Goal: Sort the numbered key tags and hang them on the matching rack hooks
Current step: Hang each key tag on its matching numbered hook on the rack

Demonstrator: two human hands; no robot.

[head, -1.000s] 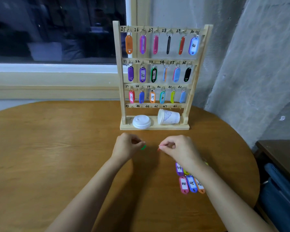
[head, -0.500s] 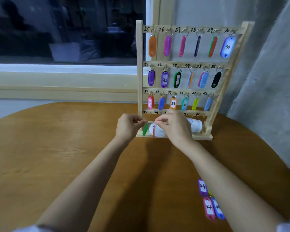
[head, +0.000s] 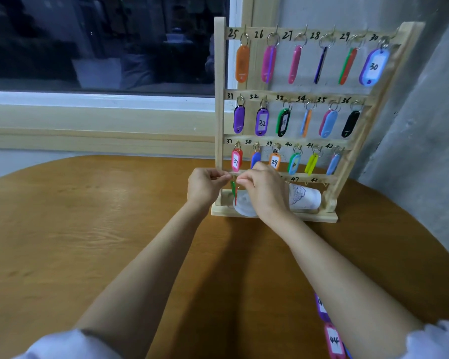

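Fingers [head: 219,176] of your left hand [head: 205,189] are pinched together at the top of the green tag [head: 233,188]. The fingertips [head: 244,181] of your right hand [head: 266,194] pinch just beside them, above the red tag [head: 236,199]. Both tags dangle at the left end of the bottom rail [head: 309,179], but I cannot tell whether either ring is over a hook. On the rack [head: 219,99], you have tags on every hook of the three upper rows, 25 to 42, while the hooks at 47 and 48 look bare. By my reckoning you are about three-quarters done. A purple tag [head: 322,308] and a pink tag [head: 333,340] marked 44 wait beside your right forearm. You work at a round wooden table [head: 88,229] beneath a dark window [head: 88,42], with a grey wall [head: 425,125] to the right. A paper cup [head: 305,198] lies on its side on the rack's base, near a white lid [head: 241,207].
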